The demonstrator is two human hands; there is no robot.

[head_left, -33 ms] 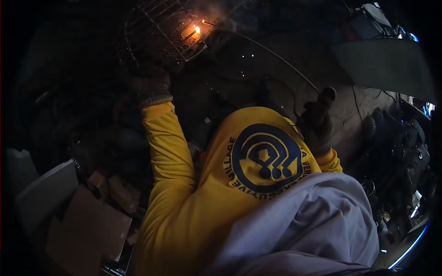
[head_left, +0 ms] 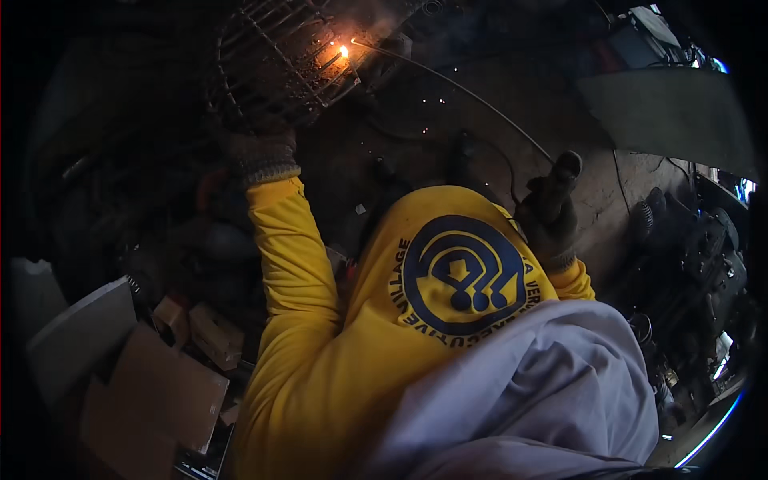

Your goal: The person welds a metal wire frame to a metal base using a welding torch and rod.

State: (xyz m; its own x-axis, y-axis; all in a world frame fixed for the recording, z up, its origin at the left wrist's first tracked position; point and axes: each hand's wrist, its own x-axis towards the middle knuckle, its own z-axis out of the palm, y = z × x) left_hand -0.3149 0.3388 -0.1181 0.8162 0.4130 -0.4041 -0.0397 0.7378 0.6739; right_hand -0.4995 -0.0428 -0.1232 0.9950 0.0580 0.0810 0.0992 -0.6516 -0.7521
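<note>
My left hand, in a knitted work glove, is at the near edge of a welded metal bar grate. Its fingers are lost in the dark, so their grip cannot be made out. My gloved right hand is closed around a dark electrode holder. From that holder a long thin welding rod slants up and left to the grate's right side. A bright flame-like glow burns on the bars, just beside the rod's glowing tip.
Cardboard pieces and small boxes lie at lower left. Cables cross the dark floor. A grey curved panel stands at upper right, with dark clutter below it. Grey cloth drapes over my yellow shirt.
Both hands keep their places. The orange glow and smoke around the rod's tip have lessened, the grate and floor show more clearly, and scattered spark-like dots have shifted slightly.
</note>
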